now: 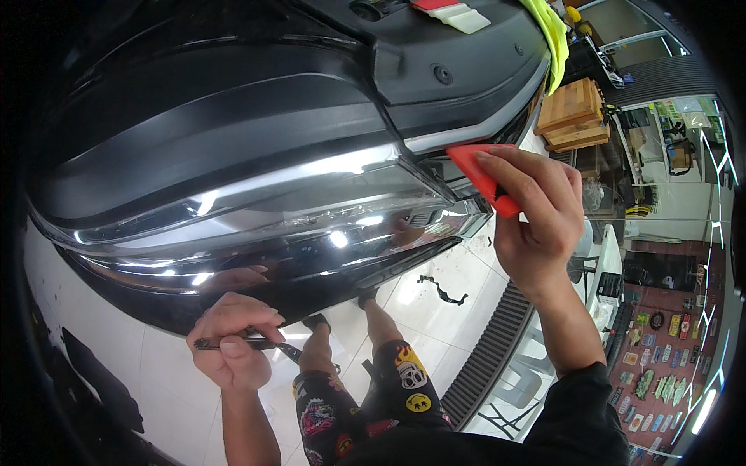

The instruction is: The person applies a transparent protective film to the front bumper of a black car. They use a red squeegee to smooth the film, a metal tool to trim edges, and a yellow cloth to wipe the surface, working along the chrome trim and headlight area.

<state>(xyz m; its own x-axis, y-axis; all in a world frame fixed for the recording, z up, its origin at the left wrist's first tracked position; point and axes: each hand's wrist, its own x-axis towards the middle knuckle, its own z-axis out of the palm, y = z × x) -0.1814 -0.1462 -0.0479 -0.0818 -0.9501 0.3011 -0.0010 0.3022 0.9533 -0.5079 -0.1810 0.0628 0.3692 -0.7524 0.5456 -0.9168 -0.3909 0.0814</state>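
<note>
My right hand (540, 206) is closed round a red plastic squeegee (478, 172), whose pointed end meets the car's front beside the end of the headlight. Lower left, my left hand (237, 338) pinches a slim dark utility knife (260, 343), held below the bumper's edge and apart from it. The shiny headlight (311, 190) runs across the middle, with wrinkled clear film (311, 217) along its lower part. Above it lies the black hood (233, 109). Part of the squeegee is hidden by my fingers.
A red and white squeegee (458, 15) and a yellow-green cloth (553, 46) lie on the car's front. A black scrap (443, 291) is on the tiled floor beside a dark grate (489, 357). Wooden boxes (571, 113) and a white table (610, 252) stand to the right.
</note>
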